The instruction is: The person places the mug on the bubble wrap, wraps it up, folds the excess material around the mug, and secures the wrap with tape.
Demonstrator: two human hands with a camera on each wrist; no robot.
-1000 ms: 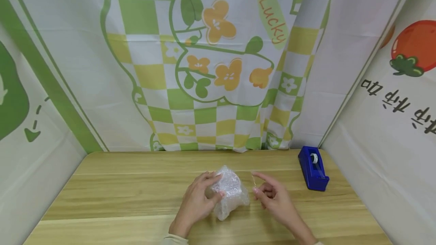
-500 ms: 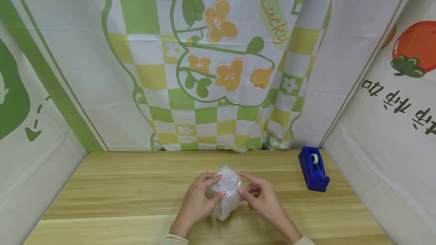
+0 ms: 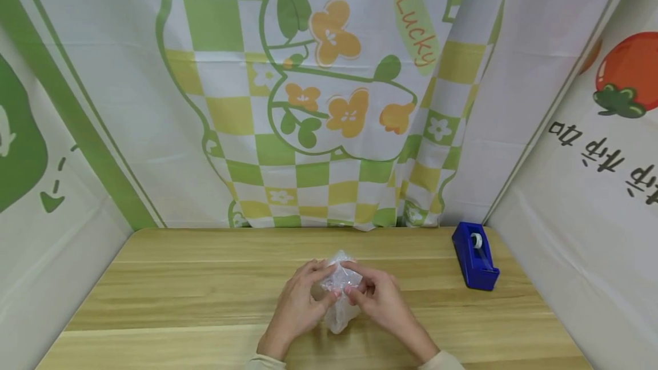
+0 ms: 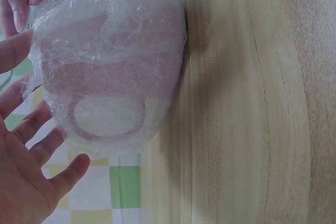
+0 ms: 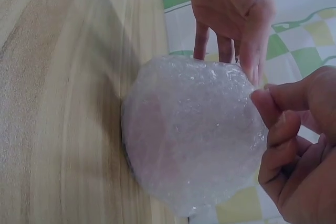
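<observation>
A pinkish mug in clear bubble wrap (image 3: 340, 316) stands on the wooden table; its looped handle (image 4: 107, 116) shows through the wrap in the left wrist view. From the left, my left hand (image 3: 297, 304) holds the bundle, thumb and index finger resting on the top folds and the other fingers spread along the far side. My right hand (image 3: 382, 297) has its thumb and index fingertips over the upper right of the wrap, close to the left fingertips, holding a short strip of clear tape that barely shows now. Its remaining fingers are curled in.
A blue tape dispenser (image 3: 475, 258) with a white-cored roll stands at the table's back right. Behind the table (image 3: 180, 284) hangs a green and yellow checked curtain (image 3: 329, 176). White printed cloth walls close off both sides.
My right hand has moved left, bringing the tape strip from beside the bundle onto its top. My left hand has stayed in place on the wrapped mug.
</observation>
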